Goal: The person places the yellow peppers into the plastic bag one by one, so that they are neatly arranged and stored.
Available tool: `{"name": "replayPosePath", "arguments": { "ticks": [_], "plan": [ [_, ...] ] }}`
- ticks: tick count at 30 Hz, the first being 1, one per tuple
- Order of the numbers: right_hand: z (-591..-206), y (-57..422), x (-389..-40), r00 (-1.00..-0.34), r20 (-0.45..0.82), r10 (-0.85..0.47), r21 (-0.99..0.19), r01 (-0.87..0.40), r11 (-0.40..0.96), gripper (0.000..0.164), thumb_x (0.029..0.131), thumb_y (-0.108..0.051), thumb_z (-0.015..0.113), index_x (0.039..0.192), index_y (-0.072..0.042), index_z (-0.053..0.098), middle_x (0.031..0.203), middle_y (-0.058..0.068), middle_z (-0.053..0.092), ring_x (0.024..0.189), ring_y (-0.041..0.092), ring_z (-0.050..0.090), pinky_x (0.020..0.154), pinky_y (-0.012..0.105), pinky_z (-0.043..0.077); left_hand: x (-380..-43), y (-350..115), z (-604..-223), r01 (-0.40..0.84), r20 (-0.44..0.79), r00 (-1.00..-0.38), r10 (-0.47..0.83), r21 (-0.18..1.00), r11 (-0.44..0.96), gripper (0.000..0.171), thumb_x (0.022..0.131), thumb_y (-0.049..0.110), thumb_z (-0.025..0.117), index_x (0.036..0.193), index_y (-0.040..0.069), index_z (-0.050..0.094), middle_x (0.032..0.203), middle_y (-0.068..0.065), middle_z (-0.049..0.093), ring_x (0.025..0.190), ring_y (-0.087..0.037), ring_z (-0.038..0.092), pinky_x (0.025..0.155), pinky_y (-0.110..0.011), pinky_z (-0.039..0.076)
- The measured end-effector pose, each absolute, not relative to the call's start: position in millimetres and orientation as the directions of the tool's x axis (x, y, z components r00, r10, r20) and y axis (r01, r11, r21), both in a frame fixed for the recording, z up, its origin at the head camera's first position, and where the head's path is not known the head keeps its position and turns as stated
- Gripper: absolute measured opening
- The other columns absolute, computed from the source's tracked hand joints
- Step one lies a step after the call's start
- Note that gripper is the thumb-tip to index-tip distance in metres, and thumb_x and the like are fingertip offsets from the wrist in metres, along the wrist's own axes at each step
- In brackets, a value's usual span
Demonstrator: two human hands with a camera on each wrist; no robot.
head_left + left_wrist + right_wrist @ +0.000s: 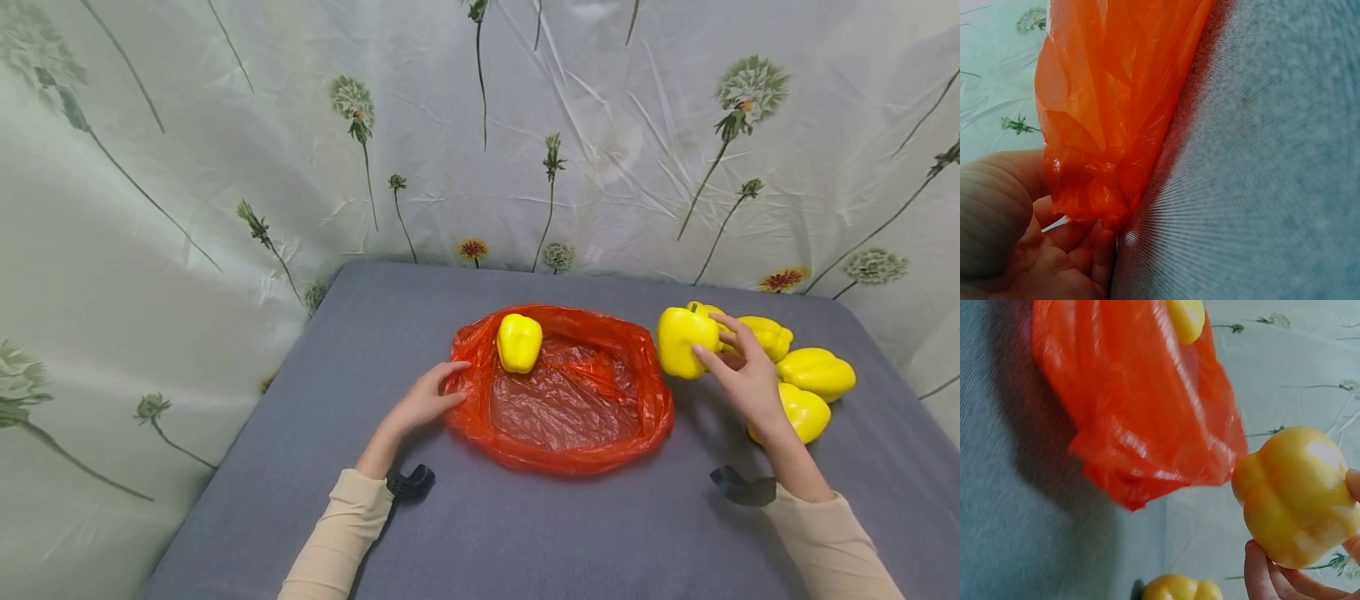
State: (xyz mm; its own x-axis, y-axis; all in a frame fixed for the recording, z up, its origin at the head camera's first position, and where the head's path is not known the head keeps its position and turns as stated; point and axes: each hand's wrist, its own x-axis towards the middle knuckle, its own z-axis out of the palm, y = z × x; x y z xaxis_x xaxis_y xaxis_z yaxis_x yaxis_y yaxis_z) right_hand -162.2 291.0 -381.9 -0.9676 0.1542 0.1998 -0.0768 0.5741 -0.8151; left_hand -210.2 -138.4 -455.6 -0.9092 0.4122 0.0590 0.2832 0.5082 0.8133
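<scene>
In the head view a red plastic bag [577,458] lies on the table with its mouth spread wide. One yellow bell pepper [519,343] is inside it at the back left. My left hand [423,400] loosely grips the bag's left side, thumb and fingers apart with crumpled plastic between them. My right hand [750,379] holds another yellow bell pepper [682,343] by its side, stem up, just right of the bag's rim. The right wrist view shows fingertips [1260,565] and thumb on opposite sides of this held pepper [1297,494].
Several more yellow peppers [816,373] lie at the right of the grey table [562,542], around and behind my right hand. A pale curtain with dandelion prints [450,150] hangs along the back and left edges.
</scene>
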Motion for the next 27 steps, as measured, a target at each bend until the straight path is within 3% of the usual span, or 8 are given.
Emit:
{"name": "replayPosePath", "arguments": {
  "ticks": [4, 11, 19, 27],
  "plan": [
    [-381, 285, -164, -0.969, 0.209, 0.133, -0.827, -0.103, 0.553, 0.057, 0.092, -0.026, 0.057, 0.144, -0.022, 0.033, 0.13, 0.021, 0.043, 0.083, -0.015, 0.052, 0.069, 0.003, 0.045, -210, -139, -455, 0.285, 0.062, -0.908, 0.413, 0.814, 0.505, 0.05, 0.088, 0.012, 0.061, 0.134, 0.003, 0.047, 0.135, -0.024, 0.05, 0.128, -0.04, 0.044, 0.109, -0.054, 0.033],
    [-382, 276, -168, -0.967, 0.233, 0.104, -0.832, -0.143, 0.536, 0.056, 0.092, -0.021, 0.058, 0.142, -0.014, 0.035, 0.122, 0.003, 0.047, 0.079, -0.017, 0.055, 0.067, 0.006, 0.049, -211, -140, -458, 0.292, 0.072, -0.907, 0.414, 0.816, 0.498, 0.049, 0.087, 0.011, 0.062, 0.134, 0.002, 0.048, 0.132, -0.023, 0.052, 0.127, -0.038, 0.046, 0.108, -0.053, 0.035],
    [-378, 263, -170, -0.983, 0.178, 0.054, -0.862, -0.129, 0.489, 0.059, 0.093, -0.025, 0.056, 0.144, -0.011, 0.028, 0.134, 0.026, 0.041, 0.082, -0.018, 0.054, 0.069, 0.007, 0.05, -212, -139, -458, 0.3, 0.082, -0.904, 0.419, 0.819, 0.489, 0.049, 0.087, 0.011, 0.062, 0.133, 0.002, 0.049, 0.131, -0.023, 0.053, 0.126, -0.038, 0.046, 0.108, -0.053, 0.035],
    [-380, 252, -173, -0.988, 0.153, -0.001, -0.867, -0.134, 0.481, 0.058, 0.093, -0.026, 0.056, 0.142, -0.01, 0.03, 0.134, 0.03, 0.043, 0.082, -0.019, 0.054, 0.068, 0.01, 0.051, -211, -138, -457, 0.304, 0.083, -0.904, 0.419, 0.814, 0.495, 0.049, 0.087, 0.011, 0.062, 0.133, 0.002, 0.048, 0.132, -0.023, 0.052, 0.127, -0.038, 0.046, 0.108, -0.053, 0.034]
  ]
}}
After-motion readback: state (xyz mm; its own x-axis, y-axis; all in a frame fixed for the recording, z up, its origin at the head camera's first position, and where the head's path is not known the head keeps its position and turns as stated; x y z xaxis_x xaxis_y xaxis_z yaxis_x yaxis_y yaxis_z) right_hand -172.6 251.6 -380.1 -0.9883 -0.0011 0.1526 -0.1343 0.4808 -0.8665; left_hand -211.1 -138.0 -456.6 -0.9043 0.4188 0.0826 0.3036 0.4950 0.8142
